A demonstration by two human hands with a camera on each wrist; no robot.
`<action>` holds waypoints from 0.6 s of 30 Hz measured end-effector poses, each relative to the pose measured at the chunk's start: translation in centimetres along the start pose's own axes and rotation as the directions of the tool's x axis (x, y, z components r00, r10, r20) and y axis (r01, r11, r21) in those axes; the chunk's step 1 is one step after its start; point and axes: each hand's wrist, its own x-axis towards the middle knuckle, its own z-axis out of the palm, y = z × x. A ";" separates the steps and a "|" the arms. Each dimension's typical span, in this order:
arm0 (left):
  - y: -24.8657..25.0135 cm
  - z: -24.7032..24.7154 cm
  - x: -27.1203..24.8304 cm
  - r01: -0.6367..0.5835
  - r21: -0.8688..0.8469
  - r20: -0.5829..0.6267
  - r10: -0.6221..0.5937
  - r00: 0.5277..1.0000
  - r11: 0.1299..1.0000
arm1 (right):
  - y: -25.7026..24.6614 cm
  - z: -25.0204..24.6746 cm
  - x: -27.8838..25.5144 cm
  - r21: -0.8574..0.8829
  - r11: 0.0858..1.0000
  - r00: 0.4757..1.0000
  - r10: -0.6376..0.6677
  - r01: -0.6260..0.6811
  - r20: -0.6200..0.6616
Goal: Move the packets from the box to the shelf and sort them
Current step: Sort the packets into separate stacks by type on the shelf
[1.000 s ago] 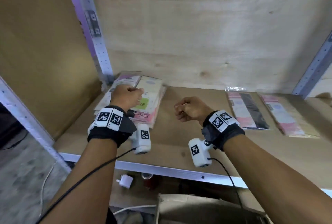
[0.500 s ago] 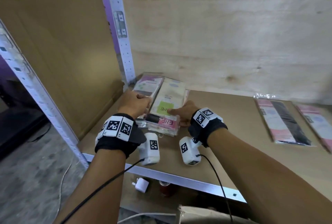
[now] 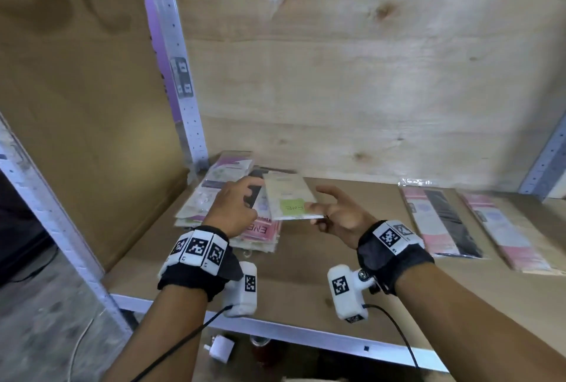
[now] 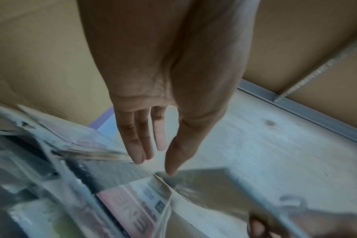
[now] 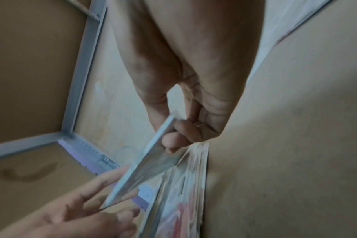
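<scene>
Right hand [image 3: 338,217] pinches cream packet [image 3: 291,199] by near edge above stack [image 3: 232,213]; left hand [image 3: 234,208] loose, w/ bare shelf [image 3: 352,259] alongside.

White charger plug [image 3: 221,348] below the front rail, red-topped jar [image 3: 260,343] beside it, concrete floor [image 3: 46,320]

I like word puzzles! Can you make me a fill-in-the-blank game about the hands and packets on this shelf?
1. The packet with the green label is held by the ____ hand.
2. The left hand hovers with fingers straight above the ____ of packets.
3. At the right of the shelf lie ____ long pink packets, side by side.

Missing words: right; pile; two
</scene>
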 end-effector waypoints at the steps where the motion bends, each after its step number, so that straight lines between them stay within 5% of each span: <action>1: 0.6 0.4 -0.1 -0.024 0.032 0.010 0.024 1.000 0.999 | -0.3 -0.5 -0.6 0.046 0.999 1.000 -0.004 0.003 0.009; 5: 3.4 2.1 -0.5 -0.176 0.086 -0.039 0.179 0.983 0.981 | -1.8 -2.5 -2.6 0.077 0.996 0.997 -0.039 0.035 0.059; 9: 6.3 3.5 -0.6 -0.424 0.069 -0.130 0.429 0.894 0.903 | -3.0 -4.6 -4.3 0.144 0.989 0.999 -0.025 0.019 0.036; 13: 8.4 5.1 -0.5 -0.461 -0.042 -0.264 0.435 0.861 0.886 | -4.3 -7.1 -6.4 0.185 0.982 0.998 -0.044 0.037 0.035; 18: 11.2 6.8 -1.5 -0.476 -0.266 -0.245 0.419 0.874 0.838 | -5.2 -10.0 -9.1 0.236 0.965 0.992 -0.124 0.117 0.013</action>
